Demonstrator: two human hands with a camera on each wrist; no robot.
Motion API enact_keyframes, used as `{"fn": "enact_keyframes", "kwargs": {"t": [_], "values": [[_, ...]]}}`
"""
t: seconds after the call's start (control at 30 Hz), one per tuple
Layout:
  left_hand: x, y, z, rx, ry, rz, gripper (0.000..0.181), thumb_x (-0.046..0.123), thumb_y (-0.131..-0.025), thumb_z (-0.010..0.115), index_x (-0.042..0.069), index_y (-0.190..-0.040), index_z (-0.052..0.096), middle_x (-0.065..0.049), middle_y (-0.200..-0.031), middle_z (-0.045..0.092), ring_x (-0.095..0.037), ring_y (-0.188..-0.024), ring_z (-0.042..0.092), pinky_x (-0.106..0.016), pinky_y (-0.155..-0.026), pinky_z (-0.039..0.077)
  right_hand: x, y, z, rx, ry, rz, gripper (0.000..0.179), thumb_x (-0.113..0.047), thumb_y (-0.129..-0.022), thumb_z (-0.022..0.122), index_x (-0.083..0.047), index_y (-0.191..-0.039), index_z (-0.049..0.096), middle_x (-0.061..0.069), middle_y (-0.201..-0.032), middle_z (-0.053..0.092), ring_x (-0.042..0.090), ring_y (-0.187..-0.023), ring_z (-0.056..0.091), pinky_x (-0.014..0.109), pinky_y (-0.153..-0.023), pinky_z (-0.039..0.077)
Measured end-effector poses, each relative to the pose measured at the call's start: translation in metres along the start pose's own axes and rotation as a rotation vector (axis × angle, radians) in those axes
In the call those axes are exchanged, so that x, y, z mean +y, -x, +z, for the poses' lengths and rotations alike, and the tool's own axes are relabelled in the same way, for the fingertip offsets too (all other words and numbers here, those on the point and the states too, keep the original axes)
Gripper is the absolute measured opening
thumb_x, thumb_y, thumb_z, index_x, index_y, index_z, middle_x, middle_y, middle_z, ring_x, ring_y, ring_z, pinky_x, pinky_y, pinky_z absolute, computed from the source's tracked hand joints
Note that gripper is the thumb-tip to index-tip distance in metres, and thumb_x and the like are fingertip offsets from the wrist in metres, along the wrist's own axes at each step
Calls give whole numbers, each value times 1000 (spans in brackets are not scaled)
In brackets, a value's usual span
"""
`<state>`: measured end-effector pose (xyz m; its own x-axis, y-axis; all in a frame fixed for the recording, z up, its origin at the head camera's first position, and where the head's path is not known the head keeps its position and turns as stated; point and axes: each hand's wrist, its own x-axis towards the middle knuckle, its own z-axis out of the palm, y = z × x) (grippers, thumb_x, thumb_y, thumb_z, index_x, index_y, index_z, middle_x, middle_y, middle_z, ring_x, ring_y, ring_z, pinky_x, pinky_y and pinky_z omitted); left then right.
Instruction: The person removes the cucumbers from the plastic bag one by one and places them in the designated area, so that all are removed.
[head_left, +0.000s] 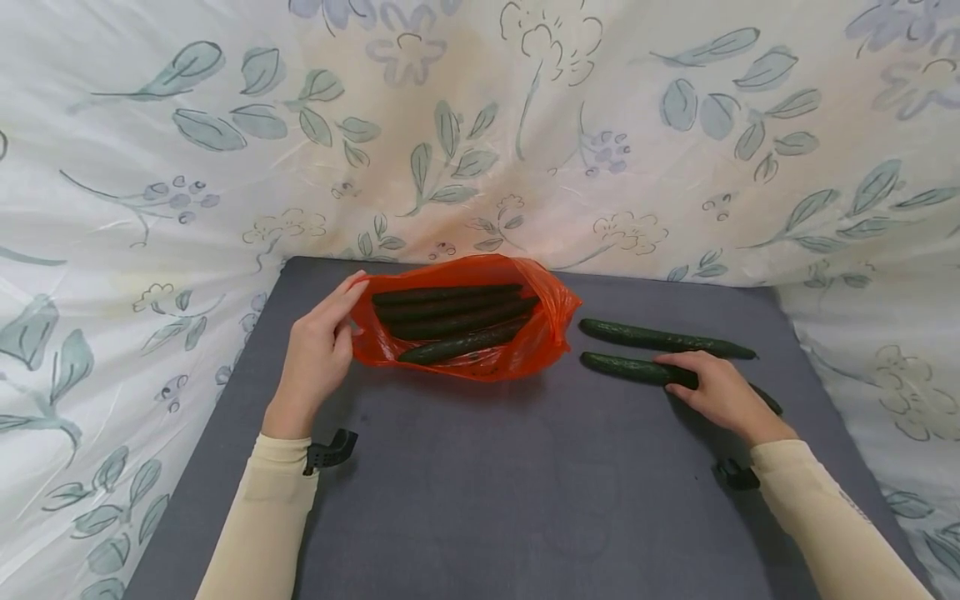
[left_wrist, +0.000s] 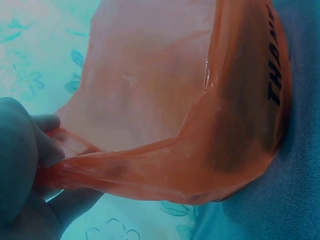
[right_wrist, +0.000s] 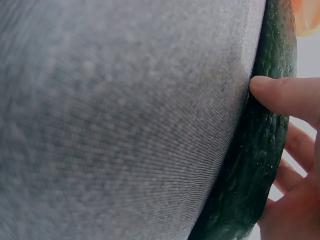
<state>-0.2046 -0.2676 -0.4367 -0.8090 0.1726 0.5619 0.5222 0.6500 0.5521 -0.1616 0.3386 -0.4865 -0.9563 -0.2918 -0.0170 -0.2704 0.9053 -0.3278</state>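
Note:
An orange plastic bag [head_left: 517, 362] lies on its side at the back of the table, its mouth spread wide. Several long dark green cucumbers [head_left: 465, 340] lie side by side inside it. My left hand [head_left: 318, 350] pinches the bag's left rim between thumb and fingers; in the left wrist view the rim bunches in that grip. To the right of the bag, my right hand [head_left: 712, 387] holds a cucumber [head_left: 622, 367] around its middle, thumb on the near side and fingers on the far side. Just behind it lies another cucumber [head_left: 645, 335].
A dark grey cloth [head_left: 525, 500] covers the table. Behind it and along both sides hangs a pale curtain [head_left: 480, 167] printed with leaves and flowers. Black lettering [left_wrist: 274, 65] shows on the bag's outer side. Each wrist wears a black strap [head_left: 330, 452].

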Motion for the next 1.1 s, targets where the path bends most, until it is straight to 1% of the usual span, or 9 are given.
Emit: {"fn": "enact_keyframes", "kwargs": {"t": [0.27,0.37,0.5,0.57,0.7,0.77,0.8,0.97,1.1], "values": [[2,0,-1,16,-2,11,59,-9,-104,47,13,-157,60,2,-162,54,-30,-101,74,-42,-77,58,-4,0,-2,13,-13,14,54,-10,-95,84,-9,-147,68,22,-140,67,49,-130,58,72,-101,45],[2,0,-1,17,-2,11,58,-9,-105,47,13,-157,61,2,-162,54,-30,-100,74,-36,-76,57,-5,0,-2,13,-16,20,54,-11,-95,84,-8,-147,68,23,-142,66,49,-133,56,73,-104,43],[1,0,-1,16,3,10,58,-9,-104,48,13,-157,60,3,-162,54,-31,-103,74,-26,-72,51,-7,0,-3,20,-23,25,54,-13,-95,85,-8,-146,68,22,-143,65,49,-134,55,73,-106,42],[2,0,-2,17,5,12,58,-8,-104,48,13,-157,61,3,-162,54,-32,-105,73,-26,-74,51,-7,0,-4,19,-22,29,54,-14,-95,85,-8,-146,68,23,-143,64,49,-135,55,73,-106,41],[2,0,-1,21,12,14,59,-10,-103,48,12,-156,61,3,-162,54,-33,-114,72,-40,-81,58,-6,1,-4,14,-18,30,56,-14,-96,85,-8,-148,66,24,-144,63,50,-135,54,73,-106,41],[2,0,-1,20,8,16,59,-10,-103,48,12,-156,61,3,-162,54,-32,-115,72,-44,-83,58,-6,1,-3,20,-19,23,56,-13,-95,85,-8,-148,66,24,-144,63,50,-135,54,73,-106,41],[2,0,-1,21,8,16,59,-10,-103,48,12,-156,61,3,-162,54,-32,-114,72,-43,-82,58,-5,1,-3,28,-19,15,56,-13,-95,85,-8,-147,67,24,-143,64,49,-135,54,73,-106,41],[1,0,-1,24,0,25,58,-9,-104,47,13,-156,62,2,-161,55,-30,-105,73,-27,-75,51,-6,0,-3,67,-30,-3,55,-16,-94,87,-9,-145,69,21,-142,65,48,-134,55,73,-104,42],[1,0,-1,19,-3,23,58,-8,-104,47,13,-156,61,1,-162,55,-31,-108,73,-29,-74,52,-9,1,-4,78,-40,-5,56,-22,-94,88,-10,-145,68,20,-143,64,48,-135,54,74,-104,43]]}}
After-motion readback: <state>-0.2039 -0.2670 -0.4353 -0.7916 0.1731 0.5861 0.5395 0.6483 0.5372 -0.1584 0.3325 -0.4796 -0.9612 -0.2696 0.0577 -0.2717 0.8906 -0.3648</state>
